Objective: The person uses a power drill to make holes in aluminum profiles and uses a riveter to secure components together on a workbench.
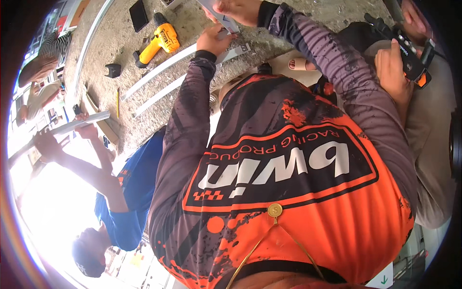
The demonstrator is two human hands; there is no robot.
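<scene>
At the upper edge, my right hand (241,10) is closed around a light grey, flat-sided metal piece (226,22), which runs out of the picture. Just below it, my left hand (214,39) has its fingers bent at the lower end of the same piece, and the fingertips are partly hidden. Two pale metal strips (159,96) lie side by side on the rough worktop (192,17), passing under or beside my left hand. Left of them rests a yellow and black cordless drill (161,42).
A black phone (138,16), a small black block (113,71) and a yellow pencil (118,102) lie on the worktop. On the left, a person in blue (127,192) holds a long metal bar (82,123). At right, another person's hand (392,72) holds a black and orange tool (411,60).
</scene>
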